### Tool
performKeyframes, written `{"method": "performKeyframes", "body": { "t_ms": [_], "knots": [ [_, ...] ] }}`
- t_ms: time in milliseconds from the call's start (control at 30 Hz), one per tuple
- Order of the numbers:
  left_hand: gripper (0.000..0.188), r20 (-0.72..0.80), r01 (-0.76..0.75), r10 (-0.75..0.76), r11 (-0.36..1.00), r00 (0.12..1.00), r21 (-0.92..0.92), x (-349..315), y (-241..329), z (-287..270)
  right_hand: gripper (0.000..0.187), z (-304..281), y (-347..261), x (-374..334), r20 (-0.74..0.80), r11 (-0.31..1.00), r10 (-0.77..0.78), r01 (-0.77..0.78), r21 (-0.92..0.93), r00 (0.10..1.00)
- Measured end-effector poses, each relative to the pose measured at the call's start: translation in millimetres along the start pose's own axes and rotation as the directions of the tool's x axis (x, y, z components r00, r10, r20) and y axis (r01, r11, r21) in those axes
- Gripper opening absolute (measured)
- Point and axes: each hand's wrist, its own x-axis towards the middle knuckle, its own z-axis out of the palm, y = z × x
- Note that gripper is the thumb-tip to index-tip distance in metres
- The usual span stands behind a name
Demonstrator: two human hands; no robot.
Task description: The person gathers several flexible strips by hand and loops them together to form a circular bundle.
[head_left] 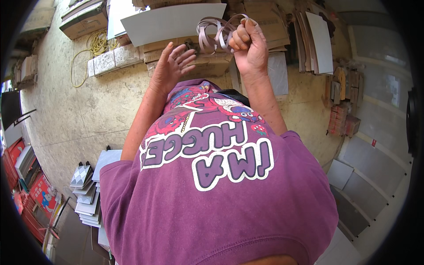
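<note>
My right hand (251, 47) is closed around a loosely coiled mauve strap (202, 39), pinched between thumb and curled fingers. Its flat loops hang to the left of that fist, in front of a large white panel (170, 25). To the left of the loops, my left hand (173, 66) is raised with its fingers spread and holds nothing. Beneath the panel and the hands lie brown cardboard pieces (212, 66). Whether the strap's lower loops touch the cardboard, I cannot tell.
Several upright panels (319, 42) lean at the far right. A yellow cord (95, 46) lies tangled on the floor beside a long white wrapped bundle (117, 57), with a cardboard box (84, 22) behind. Stacked tile samples (88, 198) stand at the near left.
</note>
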Motion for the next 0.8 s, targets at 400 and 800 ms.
{"method": "performKeyframes", "body": {
  "t_ms": [400, 800],
  "knots": [
    [0.036, 0.195, 0.13, -0.085, 0.964, 0.977, -0.231, 6.3, -23.3, 22.9, 0.01, 29.4, 37.2, -40.7, 0.538, 0.657, 0.036, 0.386, -0.647, 0.842],
    [0.034, -0.033, -0.058, 0.051, 0.966, 0.998, -0.252, 11.9, -21.2, 21.4, 0.006, 36.7, 30.5, -49.8, 0.537, 0.718, 0.308, 0.178, -0.672, 0.785]
  ]
}}
